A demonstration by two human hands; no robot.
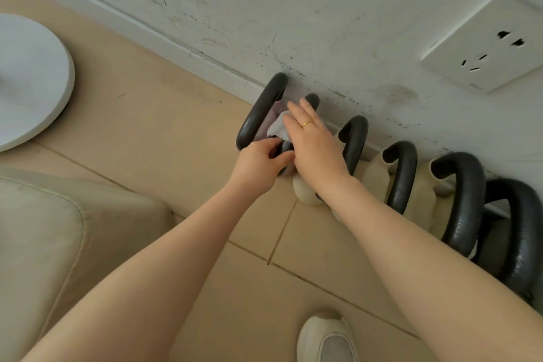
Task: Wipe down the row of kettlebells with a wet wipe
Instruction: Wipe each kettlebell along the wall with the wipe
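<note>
- We see a row of kettlebells [402, 176] standing on the tan tile floor [176, 126], right against the white wall [293, 9].
- The row runs slantwise, from the far left end down to the near right end, along the foot of the wall.
- Each dark handle stands up like a loop and crosses the line of the row.
- Our hands are at the far left kettlebell [261, 112], the last one in the row.
- Our left hand [261, 164] curls its fingers and thumb around the near part of that dark handle.
- Our right hand [314, 141], with a gold ring [307, 124], lies with fingers straight and presses the white wet wipe [277, 126] down inside the handle loop.
- The two hands sit close together, almost touching.
- The wall closes off the far side of the row, so the open room is on the near side, over the tiles.
- To the left of the row there is bare floor, then a round white base [32, 82].
- A pale cushion [58, 229] sits near left, and a light shoe [329, 338] is at the near edge.
- A white wall socket [482, 44] is up on the right.
</note>
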